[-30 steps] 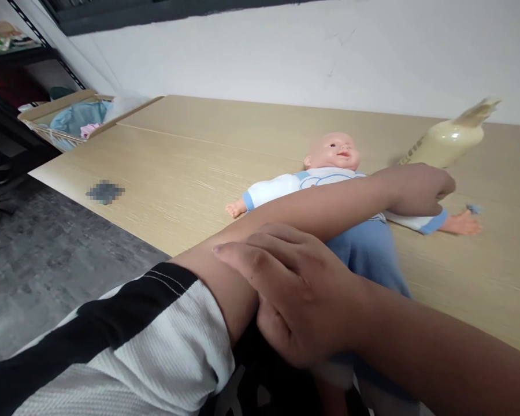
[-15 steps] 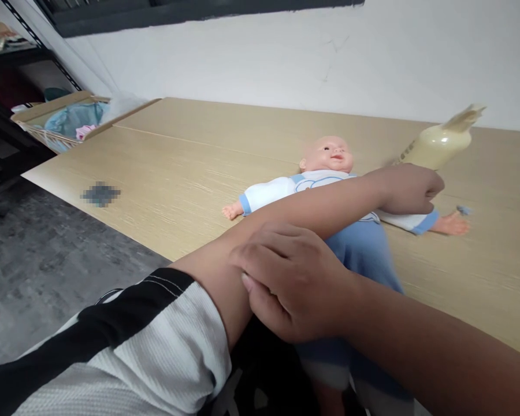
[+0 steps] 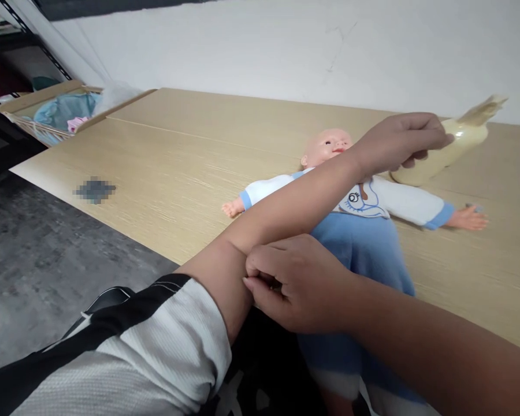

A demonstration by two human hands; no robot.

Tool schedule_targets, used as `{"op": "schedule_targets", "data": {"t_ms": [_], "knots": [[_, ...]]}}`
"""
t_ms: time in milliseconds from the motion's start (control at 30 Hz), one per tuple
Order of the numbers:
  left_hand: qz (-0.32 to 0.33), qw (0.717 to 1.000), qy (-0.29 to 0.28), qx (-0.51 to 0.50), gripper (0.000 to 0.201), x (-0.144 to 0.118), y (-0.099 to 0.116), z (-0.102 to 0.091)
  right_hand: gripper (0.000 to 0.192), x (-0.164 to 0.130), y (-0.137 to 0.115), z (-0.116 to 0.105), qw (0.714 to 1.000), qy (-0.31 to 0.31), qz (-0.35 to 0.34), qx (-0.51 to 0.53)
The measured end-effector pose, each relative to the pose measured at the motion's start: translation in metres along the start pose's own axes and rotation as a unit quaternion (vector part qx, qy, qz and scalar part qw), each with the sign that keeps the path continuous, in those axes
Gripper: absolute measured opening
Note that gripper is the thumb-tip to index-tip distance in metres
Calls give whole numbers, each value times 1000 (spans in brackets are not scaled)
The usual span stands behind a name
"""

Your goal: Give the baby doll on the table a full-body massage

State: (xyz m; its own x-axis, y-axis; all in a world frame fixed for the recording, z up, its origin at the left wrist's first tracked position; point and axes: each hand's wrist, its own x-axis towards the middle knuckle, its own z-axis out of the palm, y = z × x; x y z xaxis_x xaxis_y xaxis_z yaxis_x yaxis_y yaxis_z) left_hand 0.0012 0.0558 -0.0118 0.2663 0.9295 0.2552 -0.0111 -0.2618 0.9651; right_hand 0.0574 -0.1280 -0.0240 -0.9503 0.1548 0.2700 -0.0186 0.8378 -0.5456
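Far left of the doll [image 3: 351,231], a cardboard box [image 3: 47,110] of soft cloth sits at the far corner of the pale wood-grain surface [image 3: 177,167]. The doll lies on its back near the front edge, hard plastic head, white-and-blue cotton suit. Below it, the right hand [image 3: 294,283] pinches closed against the left forearm, holding nothing. Above the doll's chest, the left hand [image 3: 398,141] keeps its grip around a tilted, cream-filled baby bottle [image 3: 450,147], teat pointing away.

cream baby bottle [image 3: 444,149] tilted, teat blurred, perhaps capped, just above the doll [image 3: 364,231] lying face-up.
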Motion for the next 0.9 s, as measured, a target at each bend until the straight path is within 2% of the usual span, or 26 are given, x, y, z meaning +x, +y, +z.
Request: {"op": "schedule_targets", "data": {"t_ms": [67, 133, 200, 233, 267, 300, 367, 433, 500, 567, 633, 733, 800, 900], "knots": [[-3, 999, 1, 33, 22, -1, 4, -6, 12, 1, 0, 0, 1000, -24, 13, 11], [5, 991, -6, 130, 28, -1, 5, -11, 12, 3, 2, 0, 999, -35, 18, 22], [45, 952, -66, 295, 42, 1, 3, -14, 12, 3, 3, 1, 999, -40, 19, 29], [68, 929, -96, 350, 50, 2, 2, -15, 12, 3, 4, 1, 998, -42, 17, 32], [88, 921, -110, 364, 55, 3, 0, -15, 12, 3, 4, 2, 999, -41, 14, 31], [101, 932, -106, 332, 55, 4, -2, -14, 12, 2, 3, 2, 999, -40, 8, 26], [73, 985, -51, 147, 39, 5, -5, -12, 10, 2, 2, 3, 1000, -26, -8, 2], [15, 1000, -14, 6, 18, 4, -7, -9, 12, 3, 1, 5, 998, 19, -50, -36], [-16, 1000, -3, 5, 16, 3, -8, -3, 18, 6, 2, 8, 989, 70, -112, -70], [5, 992, -13, 122, 17, 0, -8, 4, 29, 11, 4, 13, 977, 97, -165, -89], [52, 955, -46, 288, 15, -5, -6, 14, 46, 15, 6, 19, 973, 92, -191, -93], [81, 870, -110, 474, 13, -12, -3, 29, 63, 20, 6, 24, 971, 77, -210, -88], [67, 826, -150, 539, 16, -14, -3, 39, 69, 21, 4, 23, 969, 73, -216, -94], [38, 778, -209, 592, 21, -13, -4, 52, 76, 21, -2, 16, 964, 84, -223, -117]]}}
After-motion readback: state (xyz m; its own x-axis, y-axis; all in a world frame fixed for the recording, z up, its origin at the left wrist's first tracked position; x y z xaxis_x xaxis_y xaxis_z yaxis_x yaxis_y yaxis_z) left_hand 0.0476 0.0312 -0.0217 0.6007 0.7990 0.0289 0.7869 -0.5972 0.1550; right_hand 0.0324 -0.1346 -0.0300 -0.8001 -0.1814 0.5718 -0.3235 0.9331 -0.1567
